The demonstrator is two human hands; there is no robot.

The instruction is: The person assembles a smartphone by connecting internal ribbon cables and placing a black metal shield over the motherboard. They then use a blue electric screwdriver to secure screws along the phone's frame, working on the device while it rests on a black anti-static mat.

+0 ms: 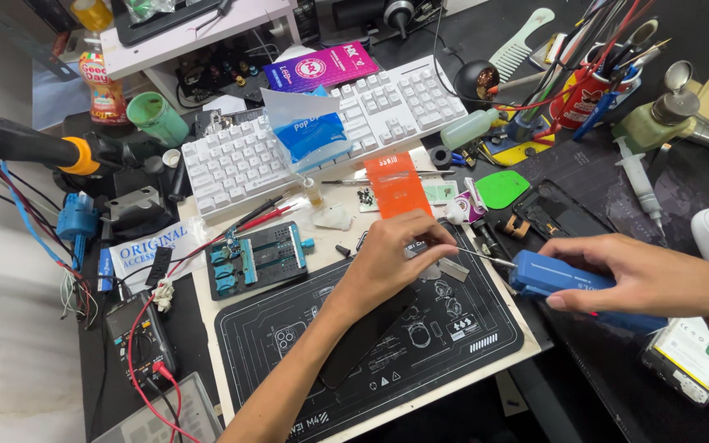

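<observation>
A crowded electronics repair bench fills the view, with a black printed work mat [420, 361] laid on a pale board at its centre.

On the mat's upper edge the left hand [391, 258] has its fingers pressed together, pinching a small grey metal part [451, 268] down against the mat. The right hand [646, 275] is closed around a blue electric screwdriver [555, 277], which lies nearly level, its long axis running right to left. Its thin bit [486, 259] points left at the pinched part, and the tip sits just beside the left fingertips; whether it touches the part I cannot tell. The left hand is the nearer one to the part. A dark phone [367, 336] lies slantwise on the mat under the left wrist.

Left of the mat sits a blue-clamped circuit board holder [258, 258], and further left a multimeter [137, 336] with red leads. Behind the mat stands a white keyboard [322, 135] with a blue pouch [313, 135] resting on it, and an orange card [398, 184] just in front. Right of the keyboard, a red cup [582, 98] is packed with pens, tweezers and other tools. Near the cup lies a clear syringe [638, 176].
</observation>
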